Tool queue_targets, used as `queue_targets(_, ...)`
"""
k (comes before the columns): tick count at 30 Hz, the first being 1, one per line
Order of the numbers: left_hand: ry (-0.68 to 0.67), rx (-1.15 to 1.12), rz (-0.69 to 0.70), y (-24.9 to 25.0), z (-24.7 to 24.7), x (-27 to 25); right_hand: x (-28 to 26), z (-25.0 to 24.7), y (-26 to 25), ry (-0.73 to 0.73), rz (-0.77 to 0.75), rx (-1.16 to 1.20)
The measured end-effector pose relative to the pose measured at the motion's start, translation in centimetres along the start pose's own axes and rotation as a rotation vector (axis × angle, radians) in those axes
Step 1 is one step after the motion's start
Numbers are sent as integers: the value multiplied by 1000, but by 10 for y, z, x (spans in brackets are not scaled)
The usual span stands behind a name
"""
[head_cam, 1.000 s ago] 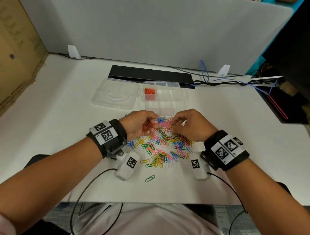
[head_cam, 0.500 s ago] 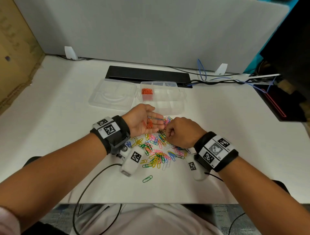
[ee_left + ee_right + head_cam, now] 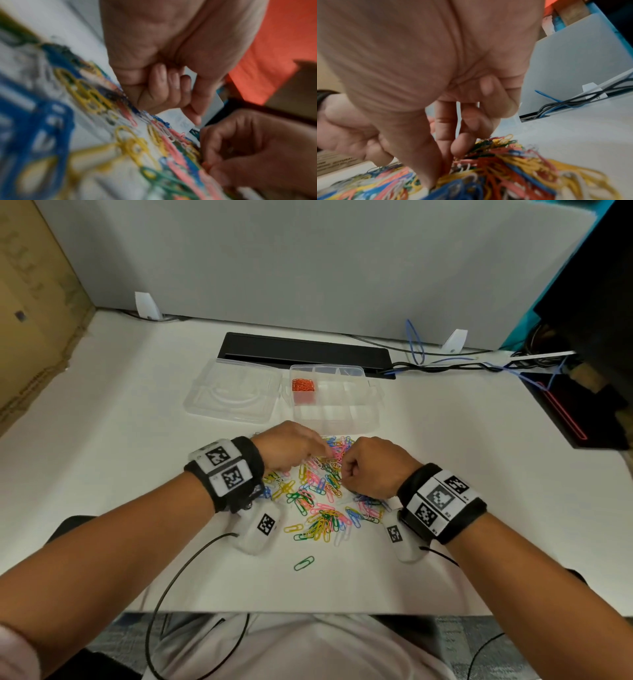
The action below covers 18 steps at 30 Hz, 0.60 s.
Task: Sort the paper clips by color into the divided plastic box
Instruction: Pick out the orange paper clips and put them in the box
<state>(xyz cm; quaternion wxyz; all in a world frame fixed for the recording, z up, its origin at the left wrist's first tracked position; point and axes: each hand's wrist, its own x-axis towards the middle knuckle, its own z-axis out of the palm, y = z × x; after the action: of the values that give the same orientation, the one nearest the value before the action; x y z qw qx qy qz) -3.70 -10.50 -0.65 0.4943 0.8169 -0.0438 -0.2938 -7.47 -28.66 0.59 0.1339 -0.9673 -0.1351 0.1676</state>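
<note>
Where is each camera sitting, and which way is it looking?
Head: sits on the person's head, looks forward and down at the desk, the plastic box and the paper clips; shows both forearms, left hand and right hand.
Left wrist: sits under the left wrist, looks along the left hand over blurred clips; the right hand shows too.
Right wrist: sits under the right wrist, looks along the right hand down into the clips; the left hand shows too.
Shared: all three see the clip pile and both hands.
</note>
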Motion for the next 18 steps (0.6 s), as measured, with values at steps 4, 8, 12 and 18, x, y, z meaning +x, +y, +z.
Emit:
queue_targets(4,-68,403,152,11,9,5,-3,-4,6,35,-14,98)
queue_targets(8,-33,704,162,16,8,9,-3,-8,15,100,4,200)
queue_targets(12,-64,764,148,13,-2,2,-2,-8,18,80,32,236)
queue_targets(18,-113,649,158,10,-11,-4,6,-5,2,47,-23,207)
